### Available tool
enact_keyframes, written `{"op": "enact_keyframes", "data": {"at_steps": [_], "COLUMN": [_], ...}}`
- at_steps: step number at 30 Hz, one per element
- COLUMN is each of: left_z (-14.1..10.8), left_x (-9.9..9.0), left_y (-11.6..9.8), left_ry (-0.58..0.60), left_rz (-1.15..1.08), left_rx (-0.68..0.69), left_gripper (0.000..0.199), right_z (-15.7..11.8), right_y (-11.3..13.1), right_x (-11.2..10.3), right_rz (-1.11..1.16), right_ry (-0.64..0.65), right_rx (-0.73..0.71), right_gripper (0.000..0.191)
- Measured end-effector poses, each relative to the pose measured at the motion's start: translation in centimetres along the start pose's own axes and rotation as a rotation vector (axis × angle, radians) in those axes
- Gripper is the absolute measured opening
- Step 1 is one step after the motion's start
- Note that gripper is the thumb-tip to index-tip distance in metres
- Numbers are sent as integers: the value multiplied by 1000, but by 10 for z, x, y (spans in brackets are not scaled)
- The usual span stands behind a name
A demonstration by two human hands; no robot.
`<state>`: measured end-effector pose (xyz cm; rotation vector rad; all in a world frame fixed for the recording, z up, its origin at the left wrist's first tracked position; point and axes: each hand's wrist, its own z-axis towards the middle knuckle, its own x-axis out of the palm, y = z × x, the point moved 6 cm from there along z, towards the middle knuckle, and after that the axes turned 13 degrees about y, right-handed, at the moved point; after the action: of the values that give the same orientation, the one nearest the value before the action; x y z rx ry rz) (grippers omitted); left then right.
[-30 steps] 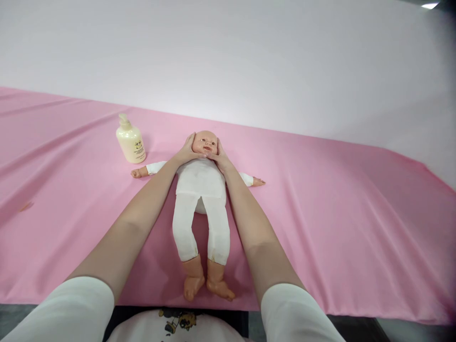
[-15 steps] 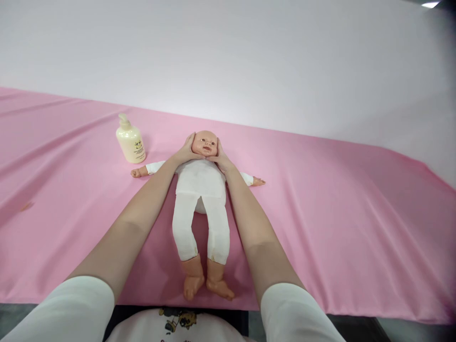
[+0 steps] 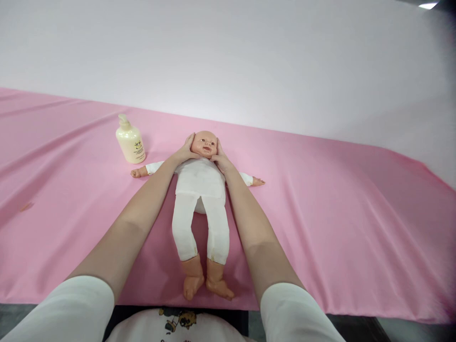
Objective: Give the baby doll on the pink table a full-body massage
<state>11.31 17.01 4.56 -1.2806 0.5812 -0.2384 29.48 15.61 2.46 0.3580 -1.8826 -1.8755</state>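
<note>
A baby doll with a white cloth body lies on its back on the pink tablecloth, feet toward me and arms spread out. My left hand cups the left side of its head, with the thumb along the jaw near the chin. On the other side, my right hand presses against the cheek, fingers pointing up and thumb under the jaw. Both hands have the head between them. The fingers behind the head are partly hidden.
A cream pump bottle stands upright to the left, just beyond the doll's outstretched arm. Behind the table rises a pale wall. The cloth has folds, and its near edge lies just in front of my body.
My thumbs have shifted slightly outward from under the doll's chin, the right one more visibly. The doll and the bottle stay in place.
</note>
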Motion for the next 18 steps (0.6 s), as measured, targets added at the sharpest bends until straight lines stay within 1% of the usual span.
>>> {"op": "enact_keyframes", "data": {"at_steps": [2, 5, 8, 10, 13, 15, 18], "left_z": [-2, 0, 9, 15, 21, 21, 19], "left_x": [-1, -2, -2, -2, -2, -2, 0], "left_y": [0, 2, 10, 16, 21, 20, 13], "left_ry": [-3, 0, -12, -40, -117, -160, -162], "left_rz": [2, -10, -54, -91, -116, -135, -148], "left_rx": [14, 45, 17, -12, -31, -28, -5], "left_gripper": [126, 121, 120, 120, 121, 119, 109], "right_z": [0, 0, 2, 4, 6, 9, 12], "right_y": [0, 0, 3, 4, 3, 1, -1], "right_x": [0, 1, -1, -3, -5, -5, -6], "right_rz": [-13, -20, -9, -1, 12, 35, 82], "right_ry": [-23, -25, -10, -8, -27, -51, -80], "right_rx": [1, -25, -92, -118, -129, -130, -126], "right_gripper": [127, 127, 124, 124, 124, 121, 110]}}
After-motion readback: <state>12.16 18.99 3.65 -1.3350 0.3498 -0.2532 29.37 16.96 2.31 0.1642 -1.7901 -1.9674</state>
